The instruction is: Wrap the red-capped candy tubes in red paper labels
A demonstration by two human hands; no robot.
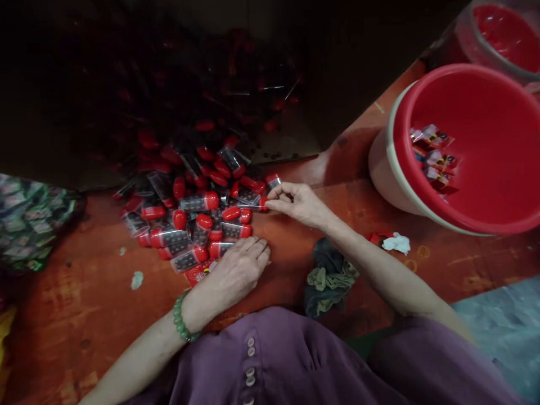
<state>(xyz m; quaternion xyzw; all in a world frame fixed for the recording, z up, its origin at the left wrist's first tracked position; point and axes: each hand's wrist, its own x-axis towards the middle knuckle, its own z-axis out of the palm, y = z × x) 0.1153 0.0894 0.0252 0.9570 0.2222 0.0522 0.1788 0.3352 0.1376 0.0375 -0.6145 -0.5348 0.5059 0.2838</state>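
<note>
A heap of clear plastic tubes with red caps (198, 201), filled with small dark balls, spills from a dark box onto the red floor. At the heap's right edge, my right hand (299, 202) pinches the red end of one tube (252, 201) between thumb and fingertips. Just above those fingers is another tube (273, 180). My left hand (242, 261) is curled, palm down, at the near edge of the heap; what its fingers hold, if anything, is hidden. Part of a red printed card (199, 274) shows beside the left wrist, which wears a green bead bracelet (182, 318).
A red basin (485, 163) with small colourful packets (434, 154) sits in a white tub at the right. A crumpled dark cloth (329, 278) and white scrap (396, 243) lie on the floor. A bag of small packets (36, 219) stands at the left.
</note>
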